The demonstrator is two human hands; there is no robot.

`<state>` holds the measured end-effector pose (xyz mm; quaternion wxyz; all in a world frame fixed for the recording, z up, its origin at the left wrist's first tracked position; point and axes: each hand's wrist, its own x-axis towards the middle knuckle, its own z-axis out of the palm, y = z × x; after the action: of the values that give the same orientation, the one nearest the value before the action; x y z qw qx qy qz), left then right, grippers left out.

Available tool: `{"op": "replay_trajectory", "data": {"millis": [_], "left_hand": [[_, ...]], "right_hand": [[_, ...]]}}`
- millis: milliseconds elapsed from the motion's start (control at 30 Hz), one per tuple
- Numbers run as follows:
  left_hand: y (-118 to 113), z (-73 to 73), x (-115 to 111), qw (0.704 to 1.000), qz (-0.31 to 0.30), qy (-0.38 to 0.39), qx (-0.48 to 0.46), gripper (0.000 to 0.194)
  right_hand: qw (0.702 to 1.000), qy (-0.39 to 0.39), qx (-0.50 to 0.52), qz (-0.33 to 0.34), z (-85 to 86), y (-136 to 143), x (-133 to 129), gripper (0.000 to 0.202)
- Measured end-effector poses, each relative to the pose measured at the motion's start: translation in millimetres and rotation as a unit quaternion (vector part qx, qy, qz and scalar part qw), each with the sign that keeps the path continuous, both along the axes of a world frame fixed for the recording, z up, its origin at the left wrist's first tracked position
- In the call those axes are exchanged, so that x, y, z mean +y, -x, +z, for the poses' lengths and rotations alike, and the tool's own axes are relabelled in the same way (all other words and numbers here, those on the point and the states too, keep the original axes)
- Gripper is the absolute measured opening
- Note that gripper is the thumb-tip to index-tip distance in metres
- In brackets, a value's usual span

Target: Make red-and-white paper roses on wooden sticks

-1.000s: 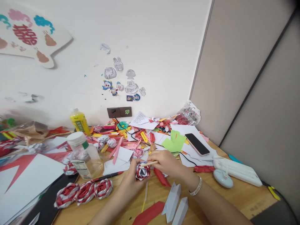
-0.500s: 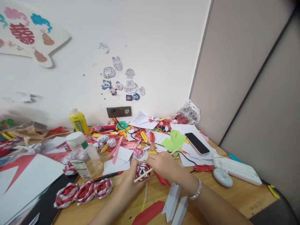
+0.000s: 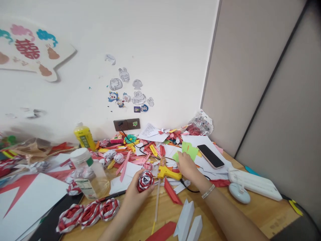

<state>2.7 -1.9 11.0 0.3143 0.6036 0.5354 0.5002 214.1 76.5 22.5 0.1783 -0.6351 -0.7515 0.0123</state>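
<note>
My left hand [image 3: 136,190] is closed around a red-and-white folded paper rose [image 3: 145,180], its spiral centre facing up. Over by the green paper [image 3: 190,150], my right hand [image 3: 186,164] has its fingers bent together at the sheet's near edge. Whatever those fingers hold is hidden. Between the hands lies a yellow glue gun [image 3: 169,173] with a dark cord, and a pale thin stick [image 3: 157,201] runs toward me below it. Three similar paper roses [image 3: 90,214] sit in a row at the left. Folded white strips [image 3: 185,217] and a red strip [image 3: 172,192] lie nearby.
A clear plastic jar [image 3: 89,174] and a yellow bottle [image 3: 84,135] stand on the left. Paper scraps cover the back of the table. On the right are a phone [image 3: 210,156], a computer mouse [image 3: 239,193] and a white power strip [image 3: 255,184].
My right hand has moved away from the rose, up and right to the green paper. The wooden stick it held across the rose is no longer visible. The glue gun is now uncovered.
</note>
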Motion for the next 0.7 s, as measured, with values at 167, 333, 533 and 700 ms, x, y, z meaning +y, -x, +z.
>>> {"op": "replay_trajectory", "data": {"millis": [167, 333, 533, 700], "left_hand": [[5.7, -12.2, 9.1, 0.998, 0.018, -0.023, -0.048, 0.048], [8.9, -17.5, 11.2, 0.997, 0.019, -0.077, -0.026, 0.049], [10.2, -22.1, 6.9, 0.992, 0.044, -0.116, 0.02, 0.043], [14.5, -18.1, 9.1, 0.982, 0.051, -0.157, 0.097, 0.04]], "right_hand": [[0.993, -0.009, -0.013, 0.12, -6.7, 7.2, -2.7, 0.015], [0.989, -0.012, -0.009, 0.145, -22.8, 27.0, -9.8, 0.022], [0.992, -0.073, 0.03, 0.098, -27.8, 28.7, 0.5, 0.033], [0.967, -0.176, 0.153, 0.107, -10.2, 18.8, -3.1, 0.038]]}}
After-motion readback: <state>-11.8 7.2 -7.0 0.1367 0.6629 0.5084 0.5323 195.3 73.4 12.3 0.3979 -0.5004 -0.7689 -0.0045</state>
